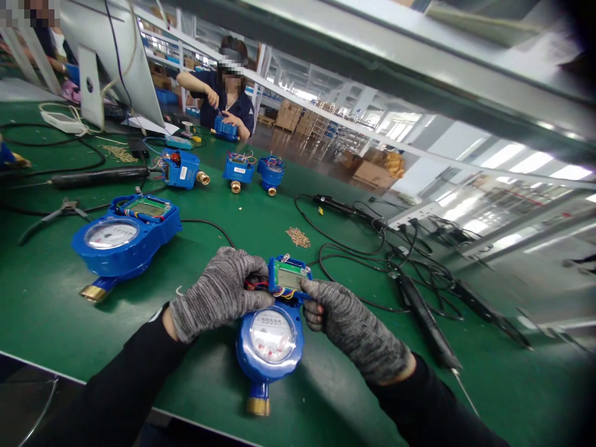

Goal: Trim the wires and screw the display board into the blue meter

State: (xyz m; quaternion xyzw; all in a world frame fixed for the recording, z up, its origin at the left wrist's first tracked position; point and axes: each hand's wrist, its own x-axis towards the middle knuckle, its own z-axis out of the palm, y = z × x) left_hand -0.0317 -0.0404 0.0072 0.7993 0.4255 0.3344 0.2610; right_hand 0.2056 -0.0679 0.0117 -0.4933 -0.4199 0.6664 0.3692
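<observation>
Over the blue meter [270,341], both hands [218,292] curl inward

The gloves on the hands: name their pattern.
Mottled black-and-grey gloves, showing best in the head view.

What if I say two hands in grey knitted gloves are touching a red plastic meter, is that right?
Nearly! The head view shows the plastic meter is blue, not red. The left hand and right hand, in grey knitted gloves, do touch it.
</observation>
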